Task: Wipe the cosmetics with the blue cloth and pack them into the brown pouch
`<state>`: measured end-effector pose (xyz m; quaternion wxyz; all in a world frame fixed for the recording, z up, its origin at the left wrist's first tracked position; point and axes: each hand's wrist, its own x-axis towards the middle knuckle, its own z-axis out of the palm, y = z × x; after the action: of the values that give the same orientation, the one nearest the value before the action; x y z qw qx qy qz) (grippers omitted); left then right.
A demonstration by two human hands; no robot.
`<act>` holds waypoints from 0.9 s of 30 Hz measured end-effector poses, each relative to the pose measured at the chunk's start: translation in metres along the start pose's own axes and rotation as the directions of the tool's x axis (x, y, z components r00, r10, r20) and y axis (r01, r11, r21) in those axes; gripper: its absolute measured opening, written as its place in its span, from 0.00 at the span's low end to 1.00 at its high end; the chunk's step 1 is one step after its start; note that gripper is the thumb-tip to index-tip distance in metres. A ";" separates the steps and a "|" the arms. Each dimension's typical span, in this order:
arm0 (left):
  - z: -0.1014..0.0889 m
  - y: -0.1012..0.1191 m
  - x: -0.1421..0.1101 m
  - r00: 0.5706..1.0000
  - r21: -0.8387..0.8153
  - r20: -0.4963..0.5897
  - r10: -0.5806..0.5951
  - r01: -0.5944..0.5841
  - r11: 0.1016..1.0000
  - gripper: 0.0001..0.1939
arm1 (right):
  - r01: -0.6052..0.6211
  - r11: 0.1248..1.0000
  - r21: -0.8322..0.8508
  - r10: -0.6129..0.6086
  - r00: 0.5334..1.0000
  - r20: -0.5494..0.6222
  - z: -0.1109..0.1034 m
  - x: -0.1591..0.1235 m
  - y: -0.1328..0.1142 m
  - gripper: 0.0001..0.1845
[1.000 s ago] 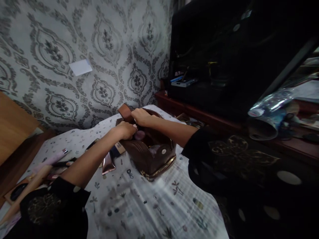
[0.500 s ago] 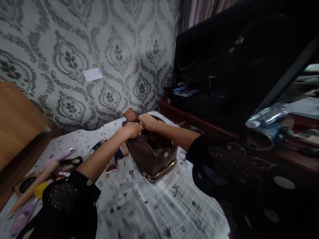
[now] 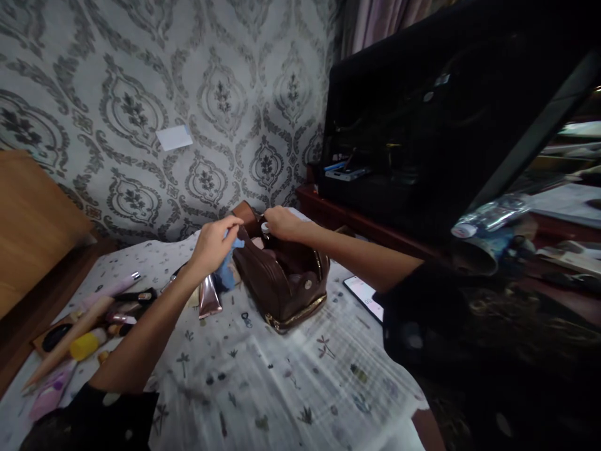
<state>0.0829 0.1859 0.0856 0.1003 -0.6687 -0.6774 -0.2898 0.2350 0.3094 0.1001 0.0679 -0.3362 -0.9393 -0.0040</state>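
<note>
A brown cosmetic bag [image 3: 270, 285] stands on the white patterned cloth [image 3: 263, 388], its gold-zipped top gaping. My left hand [image 3: 213, 244] is just outside the bag's left edge, fingers closed on a crumpled light blue piece, perhaps cloth or a wrapper [image 3: 227, 270], that hangs below them. My right hand [image 3: 284, 223] is closed at the far rim of the bag, by its brown strap [image 3: 245, 213]; the fingertips are partly hidden. Pinkish things show dimly inside the bag. Under my left hand lies a shiny rose-coloured tube [image 3: 209, 297].
Cosmetics are spread at left, among them a yellow-capped bottle [image 3: 87, 344] and a purple tube [image 3: 52, 389]. A phone [image 3: 365, 297] lies right of the bag. A plastic bottle [image 3: 491, 216] and a large black screen [image 3: 404, 125] are at right.
My left hand has come out leftward from the bag with the light blue piece. My right hand stays at the rim. The bag's mouth shows wider, and the phone is now visible.
</note>
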 end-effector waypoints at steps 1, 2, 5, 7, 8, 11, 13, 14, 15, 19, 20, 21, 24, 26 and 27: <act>-0.002 -0.004 -0.012 0.999 -0.002 0.007 -0.032 0.032 0.999 0.17 | -0.010 1.000 0.008 0.010 1.000 -0.022 -0.003 -0.006 -0.001 0.18; -0.003 -0.008 -0.026 0.998 0.004 0.022 -0.066 0.066 0.998 0.17 | -0.023 1.000 0.015 0.023 0.998 -0.051 -0.005 -0.013 -0.003 0.18; 0.003 -0.023 -0.070 0.985 0.044 0.084 -0.149 0.146 0.988 0.17 | -0.064 0.997 0.033 0.069 0.986 -0.151 -0.007 -0.038 -0.007 0.17; 0.012 -0.031 -0.102 0.979 0.075 0.118 -0.166 0.158 0.985 0.18 | -0.067 0.996 0.057 0.077 0.976 -0.202 -0.003 -0.057 -0.012 0.16; 0.017 -0.035 -0.118 0.976 0.083 0.129 -0.177 0.167 0.982 0.17 | -0.062 0.995 0.078 0.078 0.972 -0.223 0.000 -0.066 -0.015 0.17; 0.028 -0.040 -0.161 0.965 0.077 0.166 -0.203 0.192 0.978 0.15 | -0.003 0.987 0.158 0.044 0.966 -0.255 0.014 -0.093 -0.029 0.19; 0.031 -0.039 -0.182 0.961 0.056 0.203 -0.185 0.178 0.982 0.14 | 0.117 0.969 0.220 -0.063 0.969 -0.239 0.026 -0.109 -0.042 0.20; 0.032 -0.039 -0.190 0.961 0.046 0.219 -0.172 0.166 0.985 0.15 | 0.189 0.948 0.254 -0.133 0.965 -0.224 0.033 -0.116 -0.050 0.20; 0.031 -0.038 -0.196 0.960 0.037 0.229 -0.162 0.158 0.987 0.16 | 0.256 0.925 0.281 -0.201 0.956 -0.212 0.041 -0.122 -0.058 0.20; 0.029 -0.037 -0.206 0.958 0.026 0.227 -0.174 0.172 0.985 0.18 | 0.356 0.843 0.403 -0.341 0.934 -0.112 0.078 -0.129 -0.092 0.14; 0.029 -0.038 -0.206 0.957 0.020 0.224 -0.183 0.183 0.983 0.19 | 0.336 0.836 0.434 -0.333 0.939 -0.086 0.087 -0.127 -0.099 0.11; 0.030 -0.039 -0.205 0.955 0.016 0.220 -0.198 0.199 0.980 0.19 | 0.314 0.835 0.451 -0.318 0.946 -0.068 0.096 -0.123 -0.106 0.09; 0.032 -0.043 -0.201 0.935 0.038 0.179 -0.307 0.305 0.951 0.19 | 0.233 0.838 0.494 -0.248 0.968 -0.037 0.120 -0.107 -0.125 0.16; 0.035 -0.048 -0.197 0.908 0.069 0.127 -0.399 0.394 0.917 0.15 | 0.198 0.829 0.522 -0.212 0.977 -0.034 0.131 -0.096 -0.135 0.19; 0.037 -0.050 -0.195 0.896 0.078 0.106 -0.431 0.425 0.902 0.13 | 0.191 0.825 0.531 -0.201 0.979 -0.040 0.137 -0.091 -0.139 0.19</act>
<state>0.0606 0.0432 -0.0589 0.0108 -0.5166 -0.8201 -0.2459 0.2000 0.1519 -0.0418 0.1492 -0.2060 -0.9336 0.2524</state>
